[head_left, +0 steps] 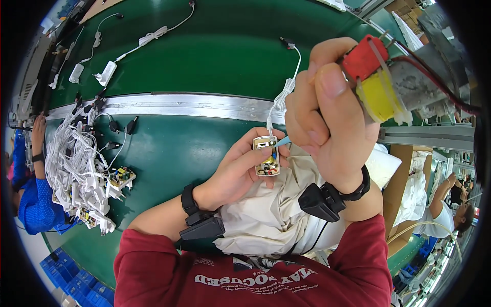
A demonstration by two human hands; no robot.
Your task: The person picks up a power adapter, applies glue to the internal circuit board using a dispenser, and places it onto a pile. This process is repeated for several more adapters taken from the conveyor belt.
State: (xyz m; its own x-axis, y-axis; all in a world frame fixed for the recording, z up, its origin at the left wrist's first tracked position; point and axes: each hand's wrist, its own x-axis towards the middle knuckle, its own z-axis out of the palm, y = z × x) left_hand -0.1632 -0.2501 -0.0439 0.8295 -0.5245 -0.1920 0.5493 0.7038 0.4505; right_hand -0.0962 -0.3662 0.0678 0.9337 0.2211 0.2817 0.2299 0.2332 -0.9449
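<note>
My left hand (240,171) holds a small open white charger case (267,156) with a circuit board inside, over my lap. A white cable (282,94) runs up from the case across the green belt. My right hand (327,120) grips a hanging tool with a red and yellow body (376,79). Its thin light-blue tip (283,141) touches the upper right edge of the case. Both wrists wear black bands with small black devices.
A green conveyor table (204,56) has a metal strip (174,105) across it. A heap of white cabled chargers (82,163) lies at the left, with more chargers (105,74) farther back. Other people sit at the far left (30,189) and right (450,210). Blue crates (76,281) stand below.
</note>
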